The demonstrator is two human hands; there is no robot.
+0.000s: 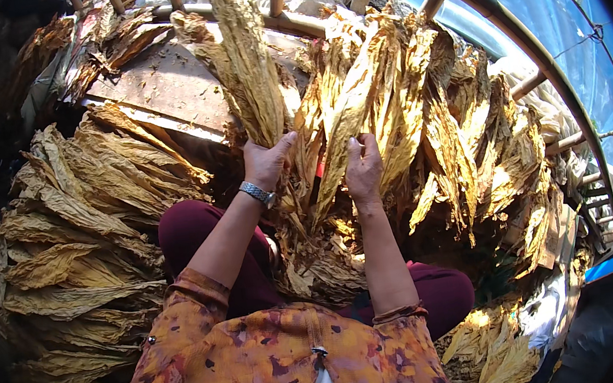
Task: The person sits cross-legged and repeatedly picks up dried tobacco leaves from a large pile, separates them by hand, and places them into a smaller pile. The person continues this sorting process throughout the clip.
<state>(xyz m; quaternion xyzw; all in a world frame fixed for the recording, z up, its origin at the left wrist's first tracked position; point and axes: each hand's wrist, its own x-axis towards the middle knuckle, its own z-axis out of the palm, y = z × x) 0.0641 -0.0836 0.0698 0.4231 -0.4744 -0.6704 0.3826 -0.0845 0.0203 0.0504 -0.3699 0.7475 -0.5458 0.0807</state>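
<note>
Long dried leaves, which look like cured tobacco, surround me. My left hand (267, 164), with a metal-band watch (258, 193) at its wrist, grips a bunch of dried leaves (250, 72) that stands up from the fist, tips pointing away. My right hand (363, 164) has thumb and forefinger pinched at the edge of a single long yellow leaf (345, 123), which slants down toward my lap. Crumpled leaves (321, 267) lie in a heap between my knees. The lower ends of the left bunch are partly hidden by my fingers.
A large stack of dried leaves (77, 237) lies at left. More leaves (446, 117) hang or lean along the right, before a curved bamboo rail (497, 13). A brown board (167, 82) scattered with leaf bits lies ahead. Clear plastic sheeting (559, 5) stretches behind the rail.
</note>
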